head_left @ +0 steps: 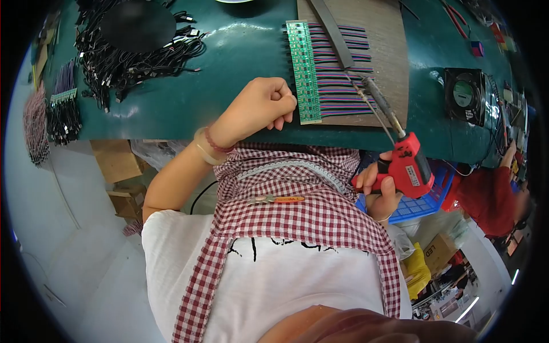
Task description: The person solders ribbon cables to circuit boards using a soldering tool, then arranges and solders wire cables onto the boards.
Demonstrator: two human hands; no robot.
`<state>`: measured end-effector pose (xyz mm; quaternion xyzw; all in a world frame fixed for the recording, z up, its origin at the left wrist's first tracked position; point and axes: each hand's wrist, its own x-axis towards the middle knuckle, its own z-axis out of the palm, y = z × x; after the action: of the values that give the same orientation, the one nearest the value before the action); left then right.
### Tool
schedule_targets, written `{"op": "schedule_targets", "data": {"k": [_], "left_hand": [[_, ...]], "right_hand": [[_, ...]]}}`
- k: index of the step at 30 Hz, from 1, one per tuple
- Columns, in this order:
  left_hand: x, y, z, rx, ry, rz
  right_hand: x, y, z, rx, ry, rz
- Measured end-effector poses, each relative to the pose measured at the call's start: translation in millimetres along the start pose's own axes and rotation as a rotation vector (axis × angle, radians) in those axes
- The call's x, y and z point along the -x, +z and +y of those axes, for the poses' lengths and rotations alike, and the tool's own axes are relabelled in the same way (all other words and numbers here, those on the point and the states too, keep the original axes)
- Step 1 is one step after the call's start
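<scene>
My right hand (pixel 380 186) is wrapped round the handle of a red soldering gun (pixel 409 168). The gun's metal tip and thin feed tube point up and left, over the coloured wires (pixel 346 91) on a brown board (pixel 389 63). Those wires run in rows from a green circuit board panel (pixel 306 71). A flat grey bar (pixel 331 31) lies across the wires at the upper end. Just left of the panel, my left hand (pixel 266 103) is closed with its fingers curled in. Nothing shows between its fingers, and it looks apart from the panel.
Black cables (pixel 137 71) are heaped at the back left of the green table (pixel 246 51), with another wired bundle (pixel 63 114) at its left edge. A black fan (pixel 464 96) stands at right. Below are a blue basket (pixel 420 208) and a person in a red top (pixel 486 197).
</scene>
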<state>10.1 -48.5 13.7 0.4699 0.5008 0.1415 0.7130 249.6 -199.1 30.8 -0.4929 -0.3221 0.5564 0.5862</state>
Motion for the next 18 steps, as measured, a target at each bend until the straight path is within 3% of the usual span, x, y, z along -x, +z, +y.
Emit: {"op": "schedule_targets", "data": {"k": [3, 5, 7, 8, 10, 11, 14, 16, 17, 18], "left_hand": [[3.3, -8.0, 6.0, -0.044, 0.033, -0.026], [9.1, -21.0, 23.7, -0.351, 0.062, 0.016], [-4.0, -41.4, 41.5, -0.582, 0.279, 0.297], [-24.9, -56.9, 40.7, -0.854, 0.62, 0.548], [-64.3, -77.4, 53.8, -1.126, 0.847, 0.836], [-64.1, -74.4, 76.8, -1.385, 0.548, 0.812], [-112.2, -113.4, 58.0, -1.402, 0.702, 0.848], [-107.4, -118.0, 64.4, -1.329, 0.551, 0.734], [-104.8, -116.0, 69.3, -1.334, 0.476, 0.694], [-108.4, -117.3, 65.7, -1.355, 0.577, 0.716]], "right_hand": [[-2.8, -3.7, -1.8, 0.015, -0.046, 0.044], [-3.4, -6.1, -4.9, 0.015, -0.082, 0.071], [-6.2, -11.0, -5.3, 0.007, -0.095, 0.079], [-7.8, -12.1, -5.1, 0.0, -0.104, 0.079], [-11.2, -10.9, -5.1, -0.032, -0.102, 0.074], [-14.2, -10.4, -5.3, -0.061, -0.095, 0.079], [-9.8, -7.4, -7.9, -0.039, -0.141, 0.096], [-6.2, -11.4, -5.7, -0.069, -0.208, 0.123], [-5.6, -12.9, -5.2, -0.133, -0.142, 0.138], [-6.6, -14.3, -6.5, -0.199, -0.097, 0.154]]}}
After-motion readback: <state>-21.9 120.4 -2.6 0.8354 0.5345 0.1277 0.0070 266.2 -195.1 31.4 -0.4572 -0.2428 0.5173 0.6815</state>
